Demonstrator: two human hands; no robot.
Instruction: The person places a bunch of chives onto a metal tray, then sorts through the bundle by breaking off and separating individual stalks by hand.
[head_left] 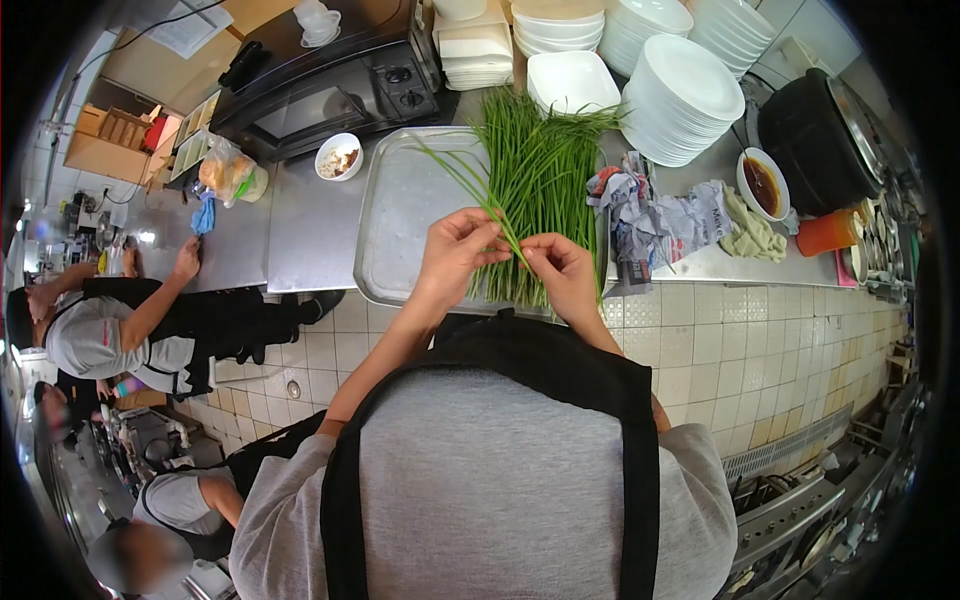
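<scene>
Both my hands are over a metal tray [398,225], pinching a few long green chives [465,178] between them. My left hand [462,252] grips these stalks with thumb and fingertips. Close by on the right, my right hand [563,276] pinches their lower ends. A large pile of chives [545,165] fills the right side of the tray, tips pointing away from me. Its lower stalks are partly hidden behind my hands.
Crumpled newspaper [672,225] and a greenish cloth [750,232] lie right of the tray. Plate stacks [682,105] and a black oven [335,105] stand behind. A small bowl [338,157] sits left, a bowl of brown sauce [762,186] right. Co-workers [95,340] stand at left.
</scene>
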